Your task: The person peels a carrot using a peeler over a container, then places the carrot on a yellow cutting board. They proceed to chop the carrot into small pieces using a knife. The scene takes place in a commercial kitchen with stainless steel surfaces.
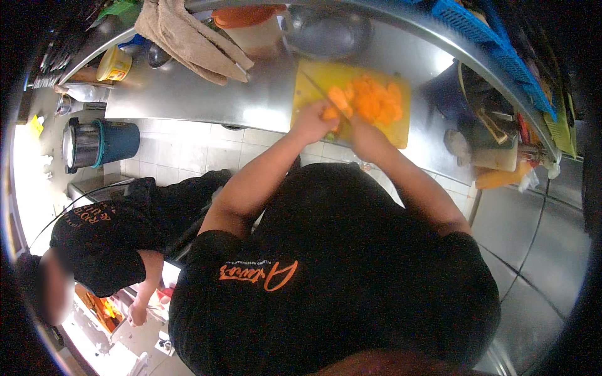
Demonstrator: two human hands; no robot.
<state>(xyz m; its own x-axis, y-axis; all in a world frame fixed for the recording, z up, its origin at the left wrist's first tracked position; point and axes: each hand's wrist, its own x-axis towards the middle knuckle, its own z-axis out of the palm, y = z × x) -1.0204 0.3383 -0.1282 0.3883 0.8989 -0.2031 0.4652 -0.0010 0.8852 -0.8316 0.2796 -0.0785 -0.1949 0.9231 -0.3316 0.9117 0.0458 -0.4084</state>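
A yellow cutting board [324,70] lies on the stainless steel counter, close to its near edge. My right hand [370,138] grips a knife [324,89], whose blade points away and to the left over the board; the handle is hidden in the fist. To the left of the blade, my left hand [314,121] has its fingertips on an orange piece of food [330,113], probably carrot. Another orange piece [339,96] lies just beyond those fingers. A heap of cut orange pieces [376,98] rests on the board's right half. Both hands are slightly blurred.
Behind the board sit a large metal bowl [327,30] and a tub with an orange lid [249,21]. A beige towel [181,42] hangs at the back left. Dark containers [470,94] stand right. On the left, a co-worker [108,239] bends near a teal bin [120,143].
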